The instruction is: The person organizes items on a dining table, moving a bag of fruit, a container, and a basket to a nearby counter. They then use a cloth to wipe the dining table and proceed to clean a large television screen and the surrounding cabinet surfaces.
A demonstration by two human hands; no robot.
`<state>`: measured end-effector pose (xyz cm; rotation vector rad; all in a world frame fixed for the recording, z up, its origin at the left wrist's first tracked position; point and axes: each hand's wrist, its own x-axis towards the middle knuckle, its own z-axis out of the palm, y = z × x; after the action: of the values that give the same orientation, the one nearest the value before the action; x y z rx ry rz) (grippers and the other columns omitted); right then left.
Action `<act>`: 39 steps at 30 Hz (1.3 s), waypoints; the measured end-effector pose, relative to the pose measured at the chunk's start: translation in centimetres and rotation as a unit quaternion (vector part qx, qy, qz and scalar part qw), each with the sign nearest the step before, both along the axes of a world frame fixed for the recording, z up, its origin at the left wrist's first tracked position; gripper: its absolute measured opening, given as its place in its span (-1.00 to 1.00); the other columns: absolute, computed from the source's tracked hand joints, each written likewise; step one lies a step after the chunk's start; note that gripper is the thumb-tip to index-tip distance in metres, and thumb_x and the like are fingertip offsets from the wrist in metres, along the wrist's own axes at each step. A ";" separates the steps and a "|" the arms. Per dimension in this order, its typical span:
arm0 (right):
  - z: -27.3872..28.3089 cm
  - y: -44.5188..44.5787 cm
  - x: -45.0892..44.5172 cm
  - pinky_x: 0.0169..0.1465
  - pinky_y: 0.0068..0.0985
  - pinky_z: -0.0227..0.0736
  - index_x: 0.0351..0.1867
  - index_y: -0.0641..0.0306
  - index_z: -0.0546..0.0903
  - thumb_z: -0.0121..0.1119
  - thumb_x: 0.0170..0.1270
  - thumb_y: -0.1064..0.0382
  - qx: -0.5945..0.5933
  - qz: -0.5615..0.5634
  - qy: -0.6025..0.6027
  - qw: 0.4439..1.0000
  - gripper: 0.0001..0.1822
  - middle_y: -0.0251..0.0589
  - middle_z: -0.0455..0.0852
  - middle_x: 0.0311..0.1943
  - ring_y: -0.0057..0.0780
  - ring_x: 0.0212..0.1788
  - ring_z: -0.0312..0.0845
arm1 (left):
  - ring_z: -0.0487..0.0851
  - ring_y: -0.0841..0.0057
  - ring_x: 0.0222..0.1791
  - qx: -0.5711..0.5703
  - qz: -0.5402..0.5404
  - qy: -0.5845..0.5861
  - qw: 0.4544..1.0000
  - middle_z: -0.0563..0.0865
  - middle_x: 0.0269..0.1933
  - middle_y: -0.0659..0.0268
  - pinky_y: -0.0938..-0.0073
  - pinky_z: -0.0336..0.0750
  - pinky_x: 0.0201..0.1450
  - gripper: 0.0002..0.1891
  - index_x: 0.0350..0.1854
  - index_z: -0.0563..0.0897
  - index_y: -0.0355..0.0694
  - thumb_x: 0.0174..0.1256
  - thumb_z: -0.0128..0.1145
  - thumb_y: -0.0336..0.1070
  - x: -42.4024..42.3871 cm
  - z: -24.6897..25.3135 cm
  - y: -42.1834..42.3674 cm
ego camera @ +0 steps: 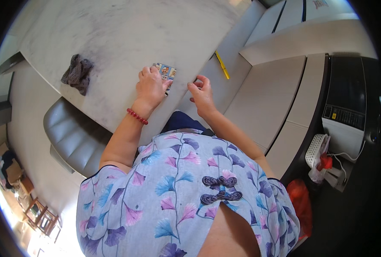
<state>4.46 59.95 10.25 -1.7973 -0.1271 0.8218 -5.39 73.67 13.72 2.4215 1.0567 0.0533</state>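
Observation:
My left hand point(150, 84), with a red bead bracelet point(137, 116) at its wrist, lies on a small flat card point(168, 71) with blue and cream pictures. Its fingers curl at the card's left edge and its thumb crosses the face. A small black-and-white thing point(166, 94) shows at the card's near end; what it is cannot be told. Past the edge of the pale marble-look table point(119, 38), my right hand point(204, 96) is raised with thumb and forefinger close together; whether anything small is between them is unclear. A crumpled dark grey cloth point(78, 74) rests at the table's left.
A yellow pen-like object point(222, 65) lies on the grey surface beyond the table's right edge. Pale cabinets point(267, 77) stand at right, near a black-and-white appliance point(344, 102), a white plastic basket point(316, 150) and a red bag point(299, 205). A grey padded chair point(71, 131) is at left.

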 end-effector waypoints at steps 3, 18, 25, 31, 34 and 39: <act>0.7 -0.3 0.4 -0.15 -0.15 0.49 0.24 0.34 0.23 0.27 0.17 0.03 0.048 -0.065 0.238 0.968 -0.28 -0.09 0.43 0.05 -0.27 -0.03 0.44 | 0.47 0.07 0.03 0.035 -0.010 -0.030 0.999 0.49 -0.02 0.03 0.12 0.48 -0.03 -0.45 -0.06 0.47 -0.33 0.07 0.33 0.01 0.2 0.1 -0.5; 0.3 -0.1 -0.3 -0.01 -0.03 0.42 0.11 0.21 0.38 0.27 0.20 -0.05 0.146 0.007 0.392 0.908 -0.43 -0.19 0.54 -0.04 -0.25 -0.03 0.51 | 0.45 0.14 0.06 -0.013 0.011 -0.042 0.999 0.50 -0.03 0.10 0.04 0.41 -0.01 -0.46 -0.06 0.47 -0.29 0.01 0.35 -0.04 0.1 -0.5 -1.6; -2.0 -1.8 -0.1 -0.11 -0.26 0.56 -0.06 0.14 0.55 0.26 0.21 0.21 0.275 -0.056 0.430 0.858 -0.71 -0.32 0.67 -0.25 -0.40 -0.20 0.62 | 0.44 0.14 0.06 0.011 -0.065 -0.040 0.997 0.49 -0.03 0.10 0.08 0.40 0.01 -0.46 0.02 0.45 -0.28 0.00 0.31 -0.15 1.4 -0.6 -7.5; -3.4 -6.1 0.6 -0.07 -0.23 0.56 -0.07 0.15 0.56 0.20 0.22 0.32 0.317 -0.118 0.431 0.836 -0.76 -0.26 0.69 -0.20 -0.35 -0.16 0.64 | 0.44 0.13 0.05 -0.022 -0.167 -0.131 0.977 0.50 -0.04 0.07 0.14 0.34 0.11 -0.48 0.07 0.43 -0.34 0.07 0.26 -0.25 2.1 -1.5 -9.4; -2.3 -9.3 1.4 -0.09 -0.15 0.56 -0.05 0.17 0.55 0.20 0.23 0.30 0.349 -0.177 0.396 0.831 -0.75 -0.22 0.69 -0.19 -0.29 -0.15 0.64 | 0.42 0.08 0.10 -0.049 -0.191 -0.227 0.954 0.50 0.04 0.01 0.19 0.29 0.21 -0.45 0.18 0.39 -0.36 0.13 0.23 -0.30 3.3 -2.2 -11.4; -2.6 -14.9 1.9 -0.12 -0.29 0.61 -0.03 0.27 0.50 0.18 0.23 0.39 0.467 -0.219 0.319 0.795 -0.73 -0.15 0.68 -0.19 -0.28 -0.14 0.64 | 0.63 0.64 -0.28 -0.459 -0.175 -0.165 0.855 0.66 -0.20 0.28 0.65 0.53 -0.27 -0.63 0.13 0.43 -0.43 0.32 0.11 -0.41 5.0 -1.8 -15.3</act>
<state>6.31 45.08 7.61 -0.5176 0.2842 0.7748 -0.42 58.42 11.89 1.5921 0.3232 -0.1300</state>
